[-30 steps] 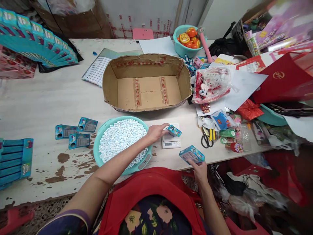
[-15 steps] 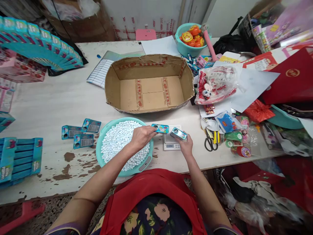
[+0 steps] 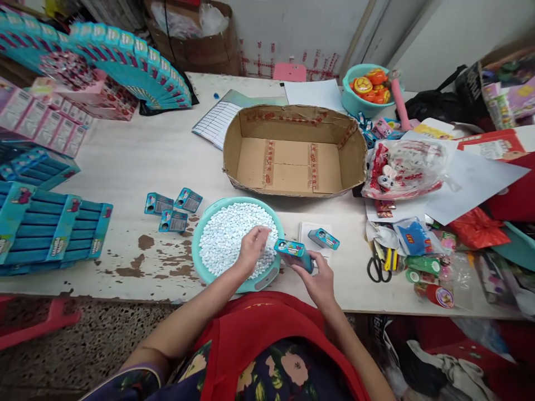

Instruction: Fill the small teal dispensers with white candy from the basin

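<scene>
A turquoise basin (image 3: 198,253) full of small white candies (image 3: 225,236) stands in front of me. Over its right side hovers my left hand (image 3: 252,252), fingers curled together; what they hold, if anything, I cannot make out. My right hand (image 3: 320,277) grips a small blue candy box (image 3: 291,249) beside the basin's right rim, its printed side facing up. Another blue candy box (image 3: 324,238) lies on the white scale (image 3: 304,229), just beyond the right hand. Left of the basin, several blue candy boxes (image 3: 173,221) rest on the table.
An open cardboard carton (image 3: 292,164) stands behind the basin. Stacked blue display boxes (image 3: 54,228) occupy the left side. To the right lie black scissors (image 3: 378,270), plastic bags (image 3: 405,167) and a bowl of orange toys (image 3: 363,108).
The box from my left hand now lies on the scale, and that hand has moved over the candies. My right hand has brought its box left to the basin's rim. The view has shifted left.
</scene>
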Demonstrator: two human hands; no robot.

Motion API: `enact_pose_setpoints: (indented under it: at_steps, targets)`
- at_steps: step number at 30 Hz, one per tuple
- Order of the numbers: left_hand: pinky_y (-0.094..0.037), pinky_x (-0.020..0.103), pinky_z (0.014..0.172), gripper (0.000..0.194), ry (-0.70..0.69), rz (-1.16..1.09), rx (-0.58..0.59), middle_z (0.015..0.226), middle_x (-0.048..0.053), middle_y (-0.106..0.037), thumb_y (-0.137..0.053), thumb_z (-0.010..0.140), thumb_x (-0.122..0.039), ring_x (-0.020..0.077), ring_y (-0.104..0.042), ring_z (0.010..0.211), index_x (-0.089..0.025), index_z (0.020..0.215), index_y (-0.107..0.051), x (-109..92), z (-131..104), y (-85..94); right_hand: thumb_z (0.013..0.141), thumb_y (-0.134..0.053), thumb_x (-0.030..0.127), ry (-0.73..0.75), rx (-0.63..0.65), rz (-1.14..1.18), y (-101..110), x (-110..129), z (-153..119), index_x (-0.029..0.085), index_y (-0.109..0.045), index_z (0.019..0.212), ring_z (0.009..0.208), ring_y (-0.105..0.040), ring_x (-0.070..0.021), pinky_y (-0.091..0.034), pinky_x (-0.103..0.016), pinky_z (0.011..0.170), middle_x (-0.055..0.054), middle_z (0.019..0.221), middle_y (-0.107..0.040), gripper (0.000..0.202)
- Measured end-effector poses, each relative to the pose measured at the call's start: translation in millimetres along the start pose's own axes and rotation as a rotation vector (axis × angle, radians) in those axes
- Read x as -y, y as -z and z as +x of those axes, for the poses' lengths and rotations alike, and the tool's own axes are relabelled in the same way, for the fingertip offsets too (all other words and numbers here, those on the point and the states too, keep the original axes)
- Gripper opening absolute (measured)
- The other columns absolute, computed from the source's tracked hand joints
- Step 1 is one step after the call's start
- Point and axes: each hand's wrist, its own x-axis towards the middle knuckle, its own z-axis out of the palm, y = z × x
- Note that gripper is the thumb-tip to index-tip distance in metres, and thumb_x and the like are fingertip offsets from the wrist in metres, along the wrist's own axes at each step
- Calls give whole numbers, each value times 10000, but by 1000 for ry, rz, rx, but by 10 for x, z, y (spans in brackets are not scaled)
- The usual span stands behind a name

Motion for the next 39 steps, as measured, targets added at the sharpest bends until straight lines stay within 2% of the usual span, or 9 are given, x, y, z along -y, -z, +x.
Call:
enact_pose_setpoints:
  at_steps: [5,10,17,21,24,28,33,36,39]
  targets:
    - [-454,266,568,599,387,-425,99,786,85,-617,-478,769,-671,143,-571,616,-106,835,-667,5,159,26,783,-672,368,270,23,-179,54,181,110,241,-590,1027,875,-605,-240,-427,-399,814,-45,929,-670,286]
    - [-426,256,523,407,465,-462,52,727,49,-606,-590,770,-516,119,-537,521,-115,818,-643,164,199,-47,802,-653,370,263,20,-261,-13,156,95,233,-582,1029,854,-605,-230,-414,-378,792,-41,920,-673,274]
    - [-447,217,569,290,319,-399,88,795,45,-603,-700,721,-382,109,-567,634,-106,800,-657,150,159,4,734,-701,418,26,17,-118,-43,163,62,238,-616,984,871,-593,-242,-448,-395,806,-33,924,-673,320]
    - [-371,156,440,275,383,-398,146,722,33,-563,-664,766,-369,64,-510,549,-95,782,-648,47,130,146,639,-770,402,-224,11,216,6,27,-22,211,-619,961,860,-615,-242,-497,-396,779,-51,923,-677,404]
    - [-286,134,356,226,408,-491,72,641,5,-502,-609,813,-328,46,-454,471,-104,781,-613,-35,194,345,587,-788,352,-340,-118,537,207,-192,-127,189,-609,935,781,-647,-242,-527,-420,740,-58,847,-692,424]
    - [-289,110,359,88,396,-524,-145,648,6,-505,-524,843,-199,42,-462,470,-122,831,-565,-79,321,579,577,-750,280,-314,-453,713,682,-486,-245,197,-609,931,809,-663,-249,-507,-495,813,-58,860,-702,390]
    - [-199,140,349,179,355,-152,2,643,-19,-489,-602,757,-287,32,-375,408,-142,849,-553,-20,312,598,497,-795,220,-377,-690,695,1064,-736,-405,179,-615,883,841,-656,-232,-462,-516,894,-43,850,-704,429]
    - [-293,191,416,241,104,436,24,673,-2,-537,-561,769,-398,82,-437,469,-171,846,-583,-20,275,574,489,-806,217,-419,-717,709,1030,-839,-521,169,-616,872,825,-654,-215,-455,-488,908,-31,836,-699,430]
    - [-437,296,651,223,-193,1138,56,912,59,-642,-516,801,-367,217,-579,810,-201,891,-634,-73,272,587,493,-810,218,-461,-711,729,912,-931,-614,172,-610,904,818,-654,-205,-461,-463,900,-29,863,-699,459]
